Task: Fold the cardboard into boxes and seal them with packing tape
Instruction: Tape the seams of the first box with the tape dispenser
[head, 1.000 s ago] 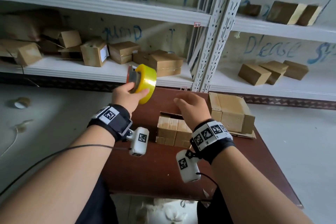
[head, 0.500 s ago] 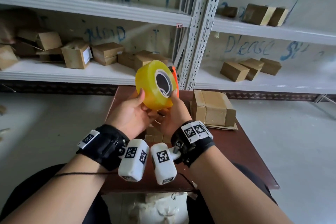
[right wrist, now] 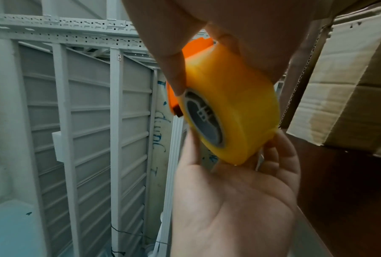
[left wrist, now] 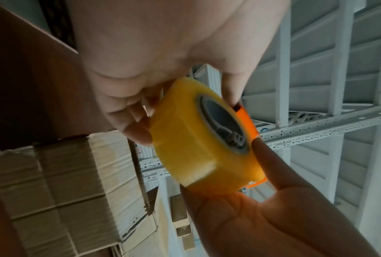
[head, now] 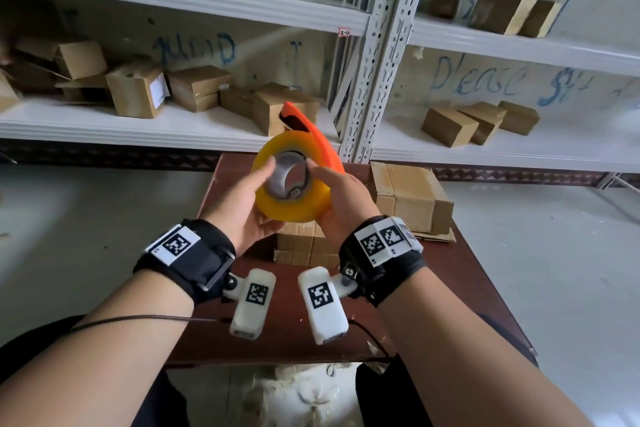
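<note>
A yellow roll of packing tape (head: 294, 208) with an orange cutter (head: 322, 146) is held in the air above the table, its grey core facing me. My left hand (head: 247, 199) grips its left side, thumb on the face of the roll. My right hand (head: 343, 196) grips the right side by the cutter. The left wrist view shows the roll (left wrist: 198, 147) between both hands, and so does the right wrist view (right wrist: 240, 104). A small folded cardboard box (head: 301, 246) sits on the table right below the hands, partly hidden by them.
The brown table (head: 277, 340) also carries a larger cardboard box (head: 408, 198) at its right rear on flat cardboard. White metal shelves (head: 194, 128) behind hold several small boxes. Grey floor lies on both sides.
A second ago my left hand alone held the roll up while my right hand rested on the small box. The right hand has come up to the roll, and it has been turned.
</note>
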